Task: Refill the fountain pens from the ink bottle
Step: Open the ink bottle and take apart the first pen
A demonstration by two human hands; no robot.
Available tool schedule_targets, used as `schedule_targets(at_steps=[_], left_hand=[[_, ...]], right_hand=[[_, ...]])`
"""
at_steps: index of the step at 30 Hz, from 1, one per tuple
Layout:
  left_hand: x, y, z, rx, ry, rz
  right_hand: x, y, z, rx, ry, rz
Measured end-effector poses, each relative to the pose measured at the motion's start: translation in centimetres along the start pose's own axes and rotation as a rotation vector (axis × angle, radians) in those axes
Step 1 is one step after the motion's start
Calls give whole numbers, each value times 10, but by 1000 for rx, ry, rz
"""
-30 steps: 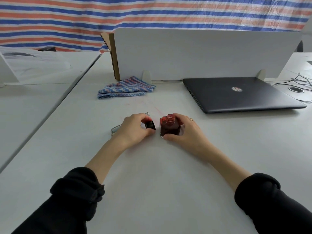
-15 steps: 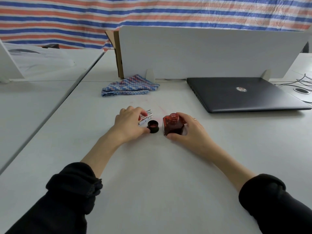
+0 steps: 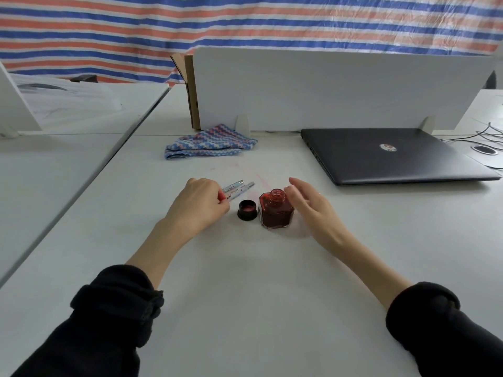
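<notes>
An uncapped glass bottle of red ink (image 3: pixel 275 211) stands upright on the white desk (image 3: pixel 245 281). Its black cap (image 3: pixel 247 210) lies upside down just to its left. Two clear fountain pens (image 3: pixel 237 189) lie side by side beyond the cap, pointing up and right. My left hand (image 3: pixel 200 205) covers their near ends, with fingertips pinched on the nearer pen. My right hand (image 3: pixel 307 205) hovers beside the bottle's right side, fingers spread and off the glass.
A folded blue-and-pink zigzag cloth (image 3: pixel 206 145) lies behind the pens. A shut dark laptop (image 3: pixel 392 156) sits at the back right, with cables (image 3: pixel 487 140) beyond it. A white divider board (image 3: pixel 326 88) runs across the desk's back. Faint red ink smears (image 3: pixel 261 180) mark the desk.
My left hand put the cap down beside the bottle and moved onto the pens. My right hand has let go of the bottle and spread its fingers.
</notes>
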State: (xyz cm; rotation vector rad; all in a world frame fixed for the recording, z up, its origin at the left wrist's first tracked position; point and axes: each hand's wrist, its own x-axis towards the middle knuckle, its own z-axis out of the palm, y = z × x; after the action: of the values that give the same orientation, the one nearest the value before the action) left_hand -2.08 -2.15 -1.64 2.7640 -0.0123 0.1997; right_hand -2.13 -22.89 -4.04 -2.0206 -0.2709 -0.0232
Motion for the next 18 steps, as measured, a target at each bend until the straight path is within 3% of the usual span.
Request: schedule_targets(at_steps=[4, 9, 12, 18], left_hand=[[-4, 20, -23, -237, 28, 92], [-9, 47, -29, -336, -103, 200], [-8, 56, -28, -399, -100, 197], [-4, 68, -21, -243, 66, 239]], right_hand=[[6, -23, -7, 94, 206, -70], [15, -55, -9, 309, 201, -119], [22, -67, -12, 467, 242, -99], [24, -81, -11, 537, 213, -99]])
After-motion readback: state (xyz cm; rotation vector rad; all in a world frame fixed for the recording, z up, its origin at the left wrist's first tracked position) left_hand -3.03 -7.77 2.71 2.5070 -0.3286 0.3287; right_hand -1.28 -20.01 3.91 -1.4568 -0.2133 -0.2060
